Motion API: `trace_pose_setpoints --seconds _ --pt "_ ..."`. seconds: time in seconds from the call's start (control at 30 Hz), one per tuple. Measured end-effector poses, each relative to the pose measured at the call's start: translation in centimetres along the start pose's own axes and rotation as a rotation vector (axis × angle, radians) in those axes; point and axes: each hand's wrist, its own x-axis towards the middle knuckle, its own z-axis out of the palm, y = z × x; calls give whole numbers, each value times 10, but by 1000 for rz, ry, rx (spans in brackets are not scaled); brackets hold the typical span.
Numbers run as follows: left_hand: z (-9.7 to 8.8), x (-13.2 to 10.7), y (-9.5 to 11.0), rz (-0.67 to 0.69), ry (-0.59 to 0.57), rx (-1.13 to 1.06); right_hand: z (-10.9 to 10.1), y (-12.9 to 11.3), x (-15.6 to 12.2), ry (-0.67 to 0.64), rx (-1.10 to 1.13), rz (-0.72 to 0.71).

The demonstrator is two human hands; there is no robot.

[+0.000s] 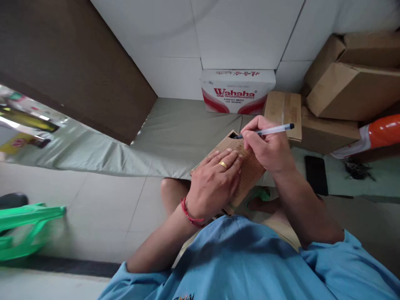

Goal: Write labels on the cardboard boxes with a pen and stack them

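We cannot read the blurred print on the brown cardboard (250, 173), part of which is hidden under the left hand (215, 179), nor can we tell whether the tip of the pen (276, 130) touches the dark hole (232, 135) at its far corner. The cardboard lies above the lap, near the blue shirt (243, 254); we see the left hand flat across it, fingers extended, while the right hand (267, 146) pinches the pen between thumb and fingers.

Blue short-sleeved shirt (243, 266), pale beige shorts (285, 229), red cord bracelet (188, 214), gold ring (223, 165) on the left hand (212, 181)
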Motion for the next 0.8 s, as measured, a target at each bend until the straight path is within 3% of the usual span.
trace_pose_setpoints --seconds 0.37,0.8 --pt "4 1 -5 22 52 87 6 0 8 -112 -149 -15" --pt "3 -2 0 19 95 126 12 -3 11 -148 -217 26"
